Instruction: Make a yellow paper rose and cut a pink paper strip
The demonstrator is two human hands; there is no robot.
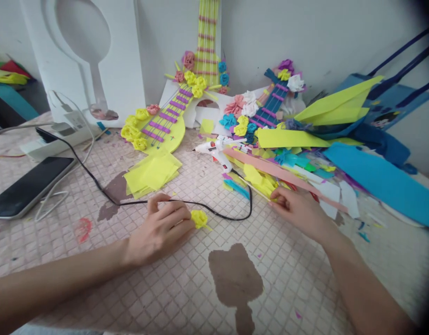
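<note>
Grid-patterned cloth [158,298] lies flat before a pale wall [259,37]. Right hand [298,209] pinches a thin stick [254,189] beside yellow paper [259,179], its long axis slanting away and leftward toward the glue gun [217,152]. Left hand [164,228] curls beside a yellow flower [199,218]; its grip cannot be determined.

Yellow rosette [199,218]: crinkled matt paper. Yellow squares [151,173]: thin, smooth paper. Glue gun [214,150]: smooth white plastic. Phone [29,186]: glossy dark screen. Counter [294,279]: matt, grid-textured covering, ragged smooth-looking brown patches.
</note>
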